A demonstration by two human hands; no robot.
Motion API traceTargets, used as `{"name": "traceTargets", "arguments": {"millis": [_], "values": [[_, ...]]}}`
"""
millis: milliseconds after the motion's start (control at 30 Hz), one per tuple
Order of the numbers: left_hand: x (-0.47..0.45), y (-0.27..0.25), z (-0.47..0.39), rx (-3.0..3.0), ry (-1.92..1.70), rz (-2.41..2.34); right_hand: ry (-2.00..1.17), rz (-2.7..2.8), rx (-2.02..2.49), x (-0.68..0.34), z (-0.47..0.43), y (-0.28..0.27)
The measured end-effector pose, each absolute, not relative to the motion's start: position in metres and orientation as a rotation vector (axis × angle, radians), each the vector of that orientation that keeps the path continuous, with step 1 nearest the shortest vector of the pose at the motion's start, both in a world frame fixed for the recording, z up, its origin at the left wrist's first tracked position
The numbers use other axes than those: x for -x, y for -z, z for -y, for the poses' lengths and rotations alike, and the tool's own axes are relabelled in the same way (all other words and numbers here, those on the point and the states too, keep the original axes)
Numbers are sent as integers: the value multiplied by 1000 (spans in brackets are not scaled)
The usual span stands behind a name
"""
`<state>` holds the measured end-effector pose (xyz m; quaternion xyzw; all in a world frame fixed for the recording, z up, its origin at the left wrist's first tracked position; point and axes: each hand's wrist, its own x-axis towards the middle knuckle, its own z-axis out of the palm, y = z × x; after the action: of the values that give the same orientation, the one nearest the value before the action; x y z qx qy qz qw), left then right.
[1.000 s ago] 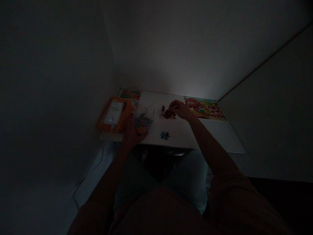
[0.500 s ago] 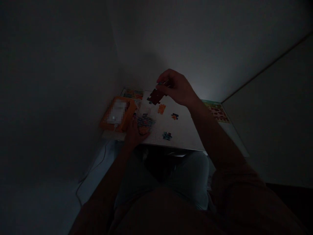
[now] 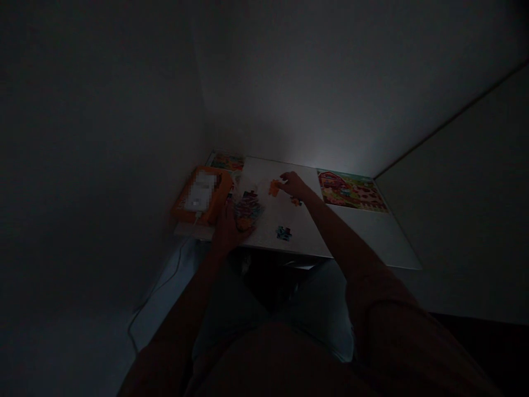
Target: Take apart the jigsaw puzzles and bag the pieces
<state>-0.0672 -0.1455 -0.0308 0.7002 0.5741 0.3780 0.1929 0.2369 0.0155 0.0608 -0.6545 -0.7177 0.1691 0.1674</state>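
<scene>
An orange puzzle piece (image 3: 273,188) lies toward the back of the white desk (image 3: 309,231), near the middle of its width. The person's right hand (image 3: 291,182) is at its right edge, thumb and fingers bent together and reaching it; in the dim light one cannot tell whether they grip it or only touch it. Just nearer the person, beside the right wrist, is a smaller-looking orange and dark blue piece (image 3: 296,202). A teal and purple piece (image 3: 284,233) lies apart from both, close to the desk's front edge.

To the left sits a clear plastic bag (image 3: 249,208) of colourful pieces. The left hand (image 3: 226,230) is against it, fingers along its left side and thumb across its near end; whether they pinch the plastic cannot be told. Left of that hand stands an orange box (image 3: 223,187) with a white device (image 3: 202,190) on top, from which a pale cable (image 3: 178,262) hangs past the desk. A farm picture (image 3: 351,190) with a red barn lies at the back right, another colourful picture (image 3: 228,161) at the back left.
</scene>
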Motion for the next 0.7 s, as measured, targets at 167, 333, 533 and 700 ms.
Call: {"name": "traceTargets", "arguments": {"millis": [167,333,533,700], "values": [[68,31,146,-1969,-1068,-1587,-458,1994,2005,-229,-18,-27],[68,32,146,-1990,-1020,-1612,-771,1781,1858,-229,-24,-24],[68,37,146,-2033,-1024,-1618,-870,1632,1533,-241,-29,-47],[67,42,144,-2020,-1049,-1626,-788,1647,1119,-239,-31,-111]]}}
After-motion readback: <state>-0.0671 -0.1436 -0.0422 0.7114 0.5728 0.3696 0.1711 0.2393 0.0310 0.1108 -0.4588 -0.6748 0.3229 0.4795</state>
